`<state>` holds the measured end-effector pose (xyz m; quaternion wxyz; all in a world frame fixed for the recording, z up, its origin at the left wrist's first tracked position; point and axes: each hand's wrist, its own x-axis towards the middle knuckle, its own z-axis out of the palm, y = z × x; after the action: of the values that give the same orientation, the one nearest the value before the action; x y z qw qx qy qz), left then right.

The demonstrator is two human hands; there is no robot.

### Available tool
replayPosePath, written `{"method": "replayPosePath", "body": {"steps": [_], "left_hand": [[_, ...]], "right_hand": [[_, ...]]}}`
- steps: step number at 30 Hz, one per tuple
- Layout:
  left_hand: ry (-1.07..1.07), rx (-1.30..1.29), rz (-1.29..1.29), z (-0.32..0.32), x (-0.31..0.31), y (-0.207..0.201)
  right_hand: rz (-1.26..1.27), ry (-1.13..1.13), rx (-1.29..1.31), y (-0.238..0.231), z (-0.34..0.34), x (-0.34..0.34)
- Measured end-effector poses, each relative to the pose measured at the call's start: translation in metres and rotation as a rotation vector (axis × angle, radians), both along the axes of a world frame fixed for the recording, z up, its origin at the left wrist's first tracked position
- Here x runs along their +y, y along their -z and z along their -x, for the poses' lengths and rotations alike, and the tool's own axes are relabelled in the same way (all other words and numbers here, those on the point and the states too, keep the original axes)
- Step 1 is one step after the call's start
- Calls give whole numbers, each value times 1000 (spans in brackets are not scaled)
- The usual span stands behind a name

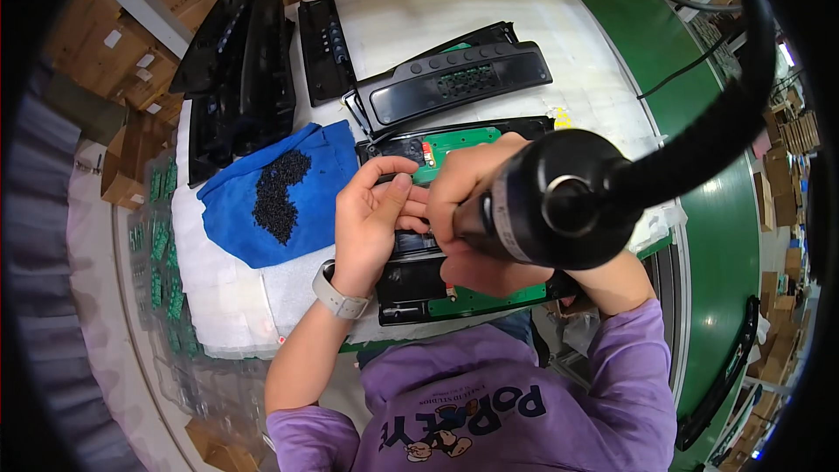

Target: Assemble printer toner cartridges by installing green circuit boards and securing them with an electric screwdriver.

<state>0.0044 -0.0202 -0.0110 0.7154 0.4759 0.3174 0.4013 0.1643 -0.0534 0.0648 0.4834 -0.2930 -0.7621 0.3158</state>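
My right hand (468, 210) grips a black electric screwdriver (551, 205) whose thick cable arcs up to the right; its tip is hidden under the hand. My left hand (371, 214), with a white wristband, rests fingers bent on a black plastic housing (411, 284) holding a green circuit board (454, 147). The fingertips touch the housing right beside the screwdriver; whether they pinch a screw is hidden. A blue cloth (253, 210) with a heap of small black screws (278, 192) lies just left of my left hand.
Another black panel with buttons (459, 79) lies behind the work. More black housings (236, 79) are stacked at the back left. Cardboard boxes (140, 52) stand at the far left. A green conveyor belt (725, 236) runs along the right. Trays of green boards (162, 245) sit at the left.
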Motion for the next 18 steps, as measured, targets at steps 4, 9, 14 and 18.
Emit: {"method": "replayPosePath", "body": {"steps": [4,9,14,18], "left_hand": [[76,68,95,8,8,15],[21,85,49,3,6,8],[47,61,89,2,2,-5],[225,8,204,7,0,-11]], "right_hand": [[-77,-25,42,4,-1,4],[156,-23,261,12,0,-5],[239,-297,849,15,-30,-1],[37,-262,958,9,-45,0]]}}
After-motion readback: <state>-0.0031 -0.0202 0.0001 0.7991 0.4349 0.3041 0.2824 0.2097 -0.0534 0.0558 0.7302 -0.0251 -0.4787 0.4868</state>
